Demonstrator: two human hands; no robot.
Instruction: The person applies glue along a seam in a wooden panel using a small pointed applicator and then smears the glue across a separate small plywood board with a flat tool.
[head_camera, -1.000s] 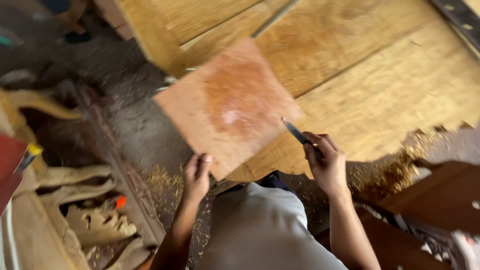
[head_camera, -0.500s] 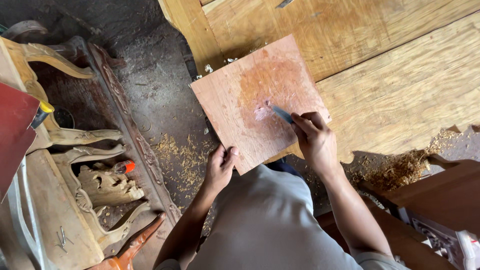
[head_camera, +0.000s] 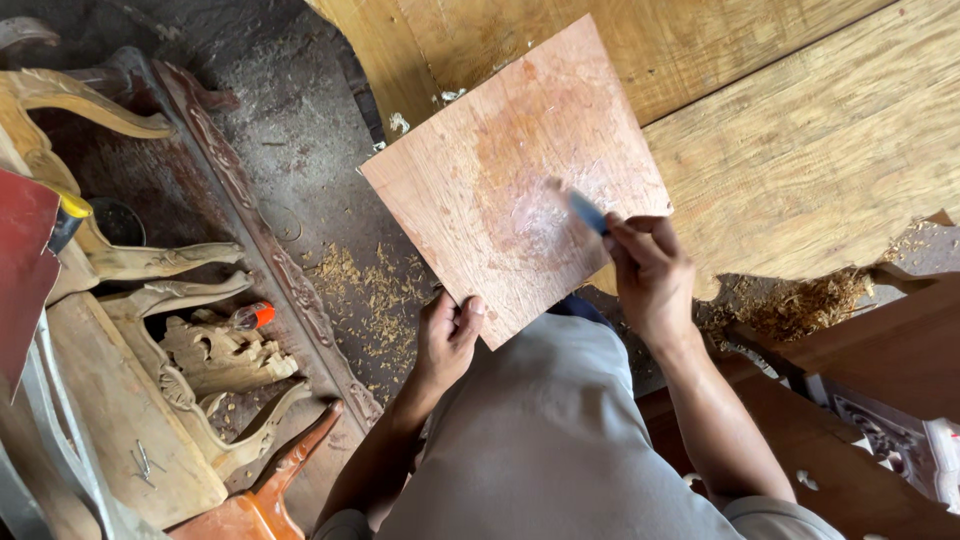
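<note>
In the head view, a square reddish wooden board (head_camera: 510, 180) lies tilted over the near left corner of a big pale workbench (head_camera: 800, 170), with one corner sticking out past the bench edge. The left hand (head_camera: 447, 340) is closed on this near corner of the board. The right hand (head_camera: 650, 275) is closed around a small blue-handled blade (head_camera: 585, 212), whose tip touches the middle of the board. Wood shavings (head_camera: 370, 305) lie on the floor below, beside carved furniture legs (head_camera: 215, 360).
</note>
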